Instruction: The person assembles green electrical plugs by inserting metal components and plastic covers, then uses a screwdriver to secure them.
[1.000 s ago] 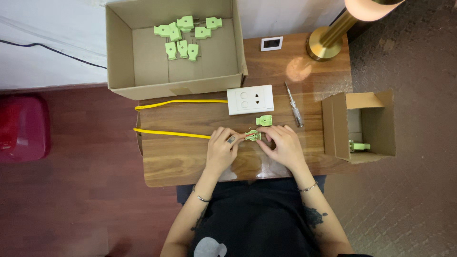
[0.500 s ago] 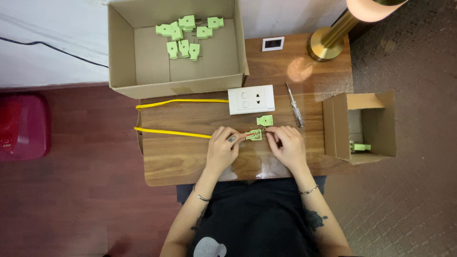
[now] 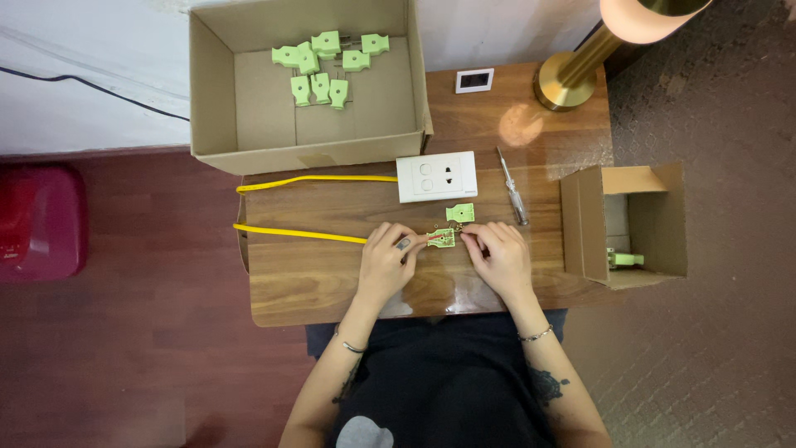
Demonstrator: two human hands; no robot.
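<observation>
The open green plug half (image 3: 442, 239) lies flat on the counter (image 3: 332, 282) between the two hands, inner face up, so its small metal parts and the thin wires inside can be reached from above. It is pale green and blocky, with a reddish strand and brassy specks showing inside; finer detail is too small to tell.

The left hand (image 3: 386, 261) rests on the wood with its fingers curled, pinching the yellow cable (image 3: 298, 234) just where it enters the plug half, which appears to steady the piece. The right hand (image 3: 500, 255) comes in from the other side, fingertips pressed together on the plug half's edge, as if working at something tiny there.

Just beyond the right hand's fingertips lies the matching green cover (image 3: 461, 212), near enough to pick up. Beyond that sits a white wall socket (image 3: 436, 177), with a second run of yellow cable leading to it, and a small screwdriver (image 3: 512, 186) beside it.

Farther out beyond the left hand, a large cardboard box (image 3: 215, 99) holds several green plugs (image 3: 319, 66). Out past the right hand, a smaller box (image 3: 580, 224) lies on its side with one green piece inside.
</observation>
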